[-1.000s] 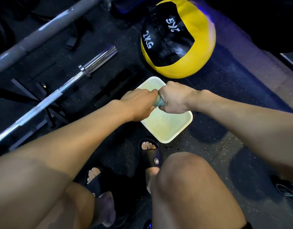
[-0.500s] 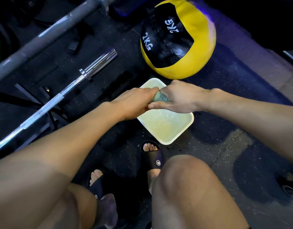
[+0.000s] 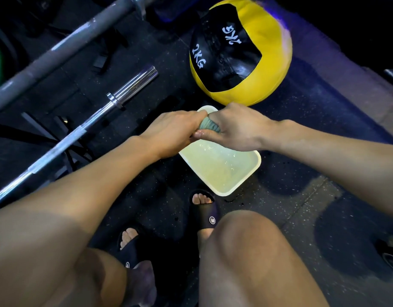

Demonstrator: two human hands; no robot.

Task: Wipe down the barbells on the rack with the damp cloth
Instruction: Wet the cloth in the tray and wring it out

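Both hands meet over the far corner of a pale basin (image 3: 246,173) of water: the left hand (image 3: 175,131) and the right hand (image 3: 233,127) each clench one end of the bunched grey-green cloth (image 3: 209,126), apparently wringing it so run-off falls back into the basin. At ten o'clock from the hands lies a chrome barbell (image 3: 84,127), and beyond it, toward eleven o'clock, a grey barbell (image 3: 58,49), both unwiped as far as the dim view shows. A yellow-and-black medicine ball (image 3: 242,52) sits at one o'clock.
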